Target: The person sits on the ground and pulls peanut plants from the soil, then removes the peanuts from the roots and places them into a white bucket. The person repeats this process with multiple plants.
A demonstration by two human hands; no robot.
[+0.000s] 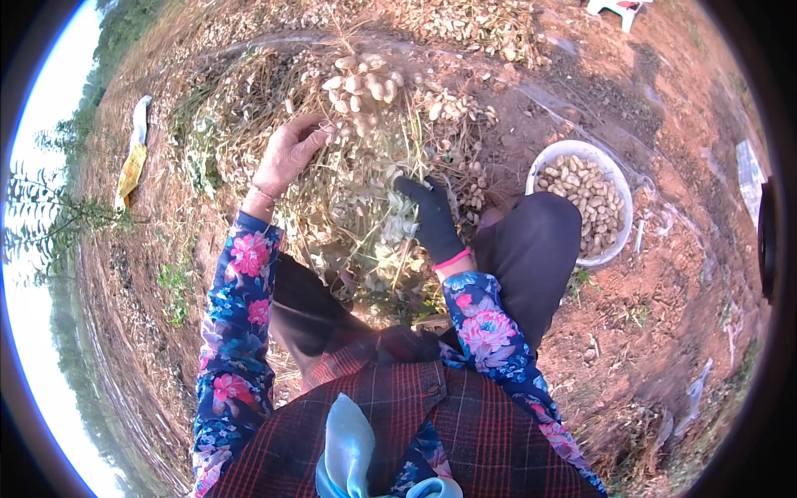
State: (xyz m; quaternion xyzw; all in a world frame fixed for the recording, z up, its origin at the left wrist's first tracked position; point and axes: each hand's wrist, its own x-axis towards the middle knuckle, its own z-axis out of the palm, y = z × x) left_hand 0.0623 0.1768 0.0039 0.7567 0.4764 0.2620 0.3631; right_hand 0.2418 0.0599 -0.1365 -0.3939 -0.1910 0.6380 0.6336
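Observation:
My bare left hand (289, 152) reaches over a heap of pulled peanut plants. Its thumb and fingertips come together beside the hanging pods; whether they pinch anything is too blurred to tell. My right hand (434, 215), in a dark glove with a pink cuff, is closed around the stems of a peanut plant (414, 140). A cluster of pale peanut pods (361, 81) shows at that plant's root end, away from me. Green and dried leaves (367, 218) spread between my knees.
A white bucket (627, 211) holding loose peanuts (585, 196) stands beside my right knee. More peanut plants (479, 28) lie farther out. A white plastic stool (622, 9) is at the far right, and a yellow-and-white item (132, 165) lies left.

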